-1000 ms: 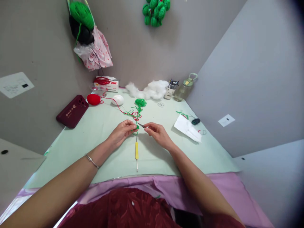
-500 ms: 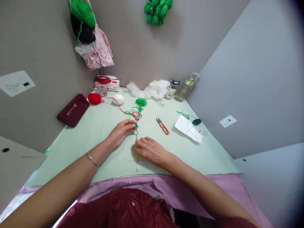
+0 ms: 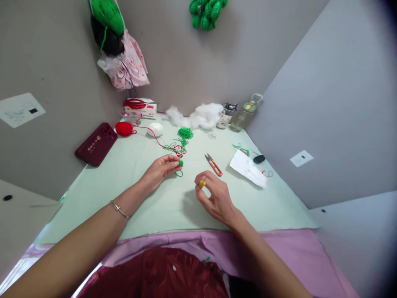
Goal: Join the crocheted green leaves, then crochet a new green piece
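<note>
Pinched in the fingers of my left hand is a small green crochet piece, with a loop of green yarn hanging just below it. My right hand is raised above the table to the right and closed around a crochet hook. Only the hook's yellow handle shows clearly; most of its metal shaft is hidden by the fingers. Beyond my left hand lies a tangle of red and green yarn, leading back to a green yarn bundle.
Orange thread snips and a white paper lie right of my hands. Farther back stand white stuffing, a pen cup and a bottle. At left are a phone, a red yarn ball and a white ball.
My right hand has drawn the crochet hook away from the green piece, moving right and turning upward. My left hand has stayed in place, still pinching the piece.
</note>
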The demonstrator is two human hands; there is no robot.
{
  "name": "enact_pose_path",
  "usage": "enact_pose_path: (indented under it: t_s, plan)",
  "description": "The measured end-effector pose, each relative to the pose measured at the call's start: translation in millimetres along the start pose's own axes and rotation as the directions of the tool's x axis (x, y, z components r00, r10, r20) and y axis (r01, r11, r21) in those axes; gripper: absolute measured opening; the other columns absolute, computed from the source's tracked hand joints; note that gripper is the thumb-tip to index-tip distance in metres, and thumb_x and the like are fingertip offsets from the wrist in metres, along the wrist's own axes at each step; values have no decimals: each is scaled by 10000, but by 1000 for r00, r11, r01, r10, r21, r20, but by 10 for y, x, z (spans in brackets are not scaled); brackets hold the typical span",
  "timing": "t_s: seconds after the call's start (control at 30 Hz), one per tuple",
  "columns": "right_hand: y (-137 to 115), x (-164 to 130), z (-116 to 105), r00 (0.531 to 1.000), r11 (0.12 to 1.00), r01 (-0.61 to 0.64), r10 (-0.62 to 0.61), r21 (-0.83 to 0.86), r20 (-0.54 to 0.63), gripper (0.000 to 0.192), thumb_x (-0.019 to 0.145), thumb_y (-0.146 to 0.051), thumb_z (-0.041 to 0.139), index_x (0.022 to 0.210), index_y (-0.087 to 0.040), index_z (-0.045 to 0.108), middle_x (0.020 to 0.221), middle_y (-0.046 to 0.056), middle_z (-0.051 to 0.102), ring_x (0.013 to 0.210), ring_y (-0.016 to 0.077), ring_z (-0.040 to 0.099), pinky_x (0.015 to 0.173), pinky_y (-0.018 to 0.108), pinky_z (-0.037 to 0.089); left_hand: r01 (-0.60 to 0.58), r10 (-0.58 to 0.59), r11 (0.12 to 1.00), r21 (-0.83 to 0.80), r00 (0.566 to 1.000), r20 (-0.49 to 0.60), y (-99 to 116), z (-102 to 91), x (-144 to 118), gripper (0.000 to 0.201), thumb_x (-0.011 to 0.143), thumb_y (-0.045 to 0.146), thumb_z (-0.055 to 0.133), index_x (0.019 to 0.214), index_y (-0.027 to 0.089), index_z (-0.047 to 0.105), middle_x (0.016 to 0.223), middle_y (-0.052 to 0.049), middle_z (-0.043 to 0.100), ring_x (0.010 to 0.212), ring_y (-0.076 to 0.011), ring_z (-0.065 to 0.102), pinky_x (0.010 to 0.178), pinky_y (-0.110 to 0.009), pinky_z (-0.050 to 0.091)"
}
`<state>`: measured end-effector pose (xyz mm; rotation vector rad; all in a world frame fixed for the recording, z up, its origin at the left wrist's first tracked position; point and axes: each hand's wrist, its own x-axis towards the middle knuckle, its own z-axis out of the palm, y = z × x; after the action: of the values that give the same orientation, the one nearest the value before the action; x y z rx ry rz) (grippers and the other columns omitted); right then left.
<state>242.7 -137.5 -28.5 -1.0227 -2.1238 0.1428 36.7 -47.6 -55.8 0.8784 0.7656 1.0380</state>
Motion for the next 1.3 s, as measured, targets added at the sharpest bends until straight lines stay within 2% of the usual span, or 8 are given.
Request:
enact_pose_path:
  t_s: [0.1, 0.17, 0.33, 0.8, 0.93, 1.03, 1.13, 1.3]
  plan:
    - [0, 8, 2, 929, 848, -336, 371, 411, -5, 211, 1013, -230, 397, 955, -208, 599, 858, 25, 655, 686, 140, 581, 682, 288, 471, 6, -7, 999, 39, 1000, 16, -6, 28, -23, 330, 687, 347, 913, 875, 149, 729, 841, -17, 695, 800, -152, 696, 841, -307, 577]
    - [18, 42, 48, 853, 732, -461, 522, 501, 23, 194, 990, -258, 422, 981, -207, 609, 759, -17, 603, 576, 120, 480, 586, 270, 405, -7, 6, 998, 68, 1000, 19, -17, 52, -45, 332, 711, 390, 897, 860, 153, 718, 819, -6, 677, 762, -142, 679, 796, -299, 579]
    - [21, 146, 186, 790, 677, -574, 607, 461, 91, 269, 815, -411, 730, 937, -214, 593, 724, -59, 525, 599, 111, 436, 572, 253, 360, -58, 54, 990, 132, 998, 33, -26, 164, -143, 300, 751, 404, 867, 818, 166, 697, 792, 8, 659, 738, -146, 666, 751, -287, 566]
    - [-155, 153, -18, 757, 514, -526, 647, 678, 96, 305, 924, -439, 599, 770, -188, 678, 652, -25, 536, 575, 114, 429, 569, 267, 373, -73, 60, 993, 94, 989, 135, -3, 402, -668, 242, 813, 302, 820, 1015, 202, 734, 860, -7, 688, 746, -161, 706, 742, -301, 598]
    - [-194, 10, -140, 742, 572, -407, 662, 712, -109, 482, 1022, -482, 468, 732, -181, 707, 713, 35, 621, 668, 145, 525, 623, 290, 419, -13, 12, 1000, 13, 998, 69, -9, 499, -812, 222, 779, 349, 843, 896, 199, 729, 748, 12, 663, 646, -144, 679, 642, -275, 589]
    - [-263, -114, -152, 717, 546, -396, 686, 738, -124, 495, 1042, -499, 448, 778, -186, 726, 593, -1, 555, 563, 128, 481, 565, 287, 393, 31, -30, 999, -11, 997, 66, 18, 534, -855, 255, 748, 389, 864, 813, 191, 717, 700, 4, 677, 604, -144, 670, 613, -273, 580]
    - [-367, -196, -111, 738, 546, -337, 659, 767, -144, 358, 1021, -459, 540, 896, -197, 749, 632, -2, 621, 582, 134, 575, 597, 291, 471, 41, -41, 999, -9, 997, 69, 23, 532, -867, 268, 746, 409, 865, 793, 195, 711, 672, -2, 688, 598, -150, 673, 615, -277, 580]
    - [-514, -192, -86, 765, 710, -266, 567, 652, -305, 145, 987, -304, 633, 949, -245, 759, 726, -7, 706, 625, 129, 648, 617, 279, 548, 38, -38, 999, 10, 998, 58, -4, 529, -867, 248, 759, 393, 854, 813, 201, 706, 684, -4, 687, 614, -154, 660, 615, -280, 577]
